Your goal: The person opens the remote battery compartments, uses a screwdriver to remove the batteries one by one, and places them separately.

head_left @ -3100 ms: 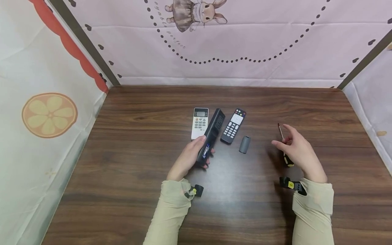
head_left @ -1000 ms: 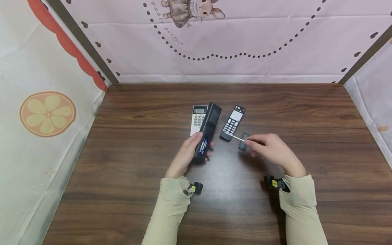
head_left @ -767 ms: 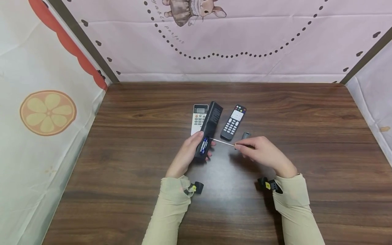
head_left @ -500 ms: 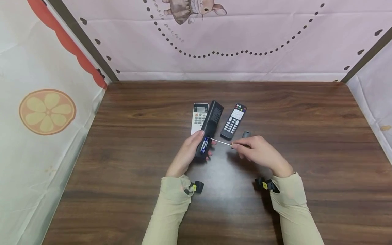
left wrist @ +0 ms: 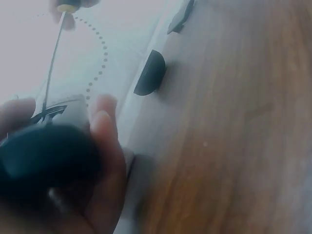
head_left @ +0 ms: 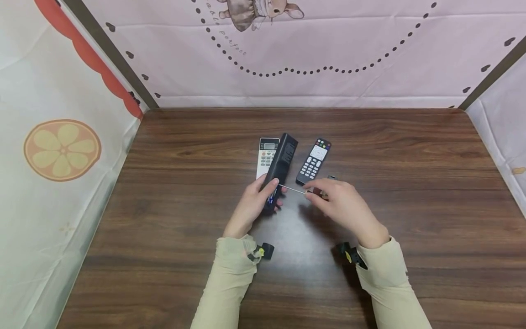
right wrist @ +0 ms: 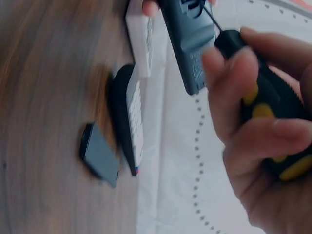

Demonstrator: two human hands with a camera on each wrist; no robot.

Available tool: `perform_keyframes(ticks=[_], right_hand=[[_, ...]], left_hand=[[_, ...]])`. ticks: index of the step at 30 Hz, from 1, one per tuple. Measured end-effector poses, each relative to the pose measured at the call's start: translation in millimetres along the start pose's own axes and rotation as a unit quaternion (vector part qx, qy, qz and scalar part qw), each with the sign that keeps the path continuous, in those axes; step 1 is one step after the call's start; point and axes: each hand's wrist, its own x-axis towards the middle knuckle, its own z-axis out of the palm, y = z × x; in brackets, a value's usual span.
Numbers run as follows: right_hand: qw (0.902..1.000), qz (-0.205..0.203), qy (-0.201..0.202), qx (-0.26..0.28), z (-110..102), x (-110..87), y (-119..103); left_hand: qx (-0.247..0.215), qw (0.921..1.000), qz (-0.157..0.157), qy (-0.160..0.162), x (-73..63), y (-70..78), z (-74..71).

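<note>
My left hand (head_left: 249,205) grips a black remote control (head_left: 283,157), back side up, with its battery bay uncovered. Blue batteries (head_left: 271,199) show in the bay, partly behind the thumb. In my right hand (head_left: 345,205) is a screwdriver (right wrist: 265,112) with a black and yellow handle, held between thumb and curled fingers. Its thin metal shaft (head_left: 292,188) points left and reaches the upper end of the bay, close to the left thumb. The left wrist view shows the shaft (left wrist: 52,63) meeting the remote; the exact contact of the tip is unclear.
A white remote (head_left: 262,170) lies partly under the held one. Right of it lies a dark remote with white buttons (head_left: 314,160). A small grey battery cover (right wrist: 100,155) rests on the wooden table (head_left: 172,192), mostly hidden by the right hand in the head view.
My right hand has taken up the screwdriver from the right side of the table and brought it left to the remote's bay. Lately the left thumb has shifted over the bay.
</note>
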Motion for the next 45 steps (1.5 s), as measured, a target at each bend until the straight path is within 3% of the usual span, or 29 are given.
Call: perform_keyframes(ticks=[4, 8, 13, 22, 27, 33, 40, 45], right_hand=[[0.9952, -0.046, 0.079, -0.037, 5, -0.5, -8], [0.9935, -0.050, 0.092, -0.044, 7, -0.1, -13], [0.9958, -0.049, 0.072, -0.030, 4, 0.7, -10], [0.9990, -0.024, 0.015, 0.036, -9, -1.5, 1], [0.9981, -0.004, -0.008, 0.061, -13, -3.9, 7], [0.9944, 0.024, -0.042, 0.094, -17, -3.5, 12], [0.9861, 0.065, -0.079, 0.131, -21, -5.2, 18], [0.9817, 0.074, -0.095, 0.148, -20, -5.6, 23]], left_hand=[[0.004, 0.9998, -0.006, 0.019, -3.1, 5.6, -1.1], [0.031, 0.9993, -0.007, 0.020, -10.6, 18.1, 0.9], [0.046, 0.9989, -0.007, 0.004, -13.3, 22.2, 1.0], [0.017, 0.9984, 0.013, -0.052, -4.2, 0.7, -4.7], [0.024, 0.9965, 0.015, -0.079, -9.0, 6.4, -4.6], [0.045, 0.9938, 0.020, -0.100, -14.2, 18.0, -2.1], [0.067, 0.9915, 0.029, -0.108, -4.3, 0.0, -4.7], [0.063, 0.9909, 0.036, -0.113, -3.2, -3.8, -4.9]])
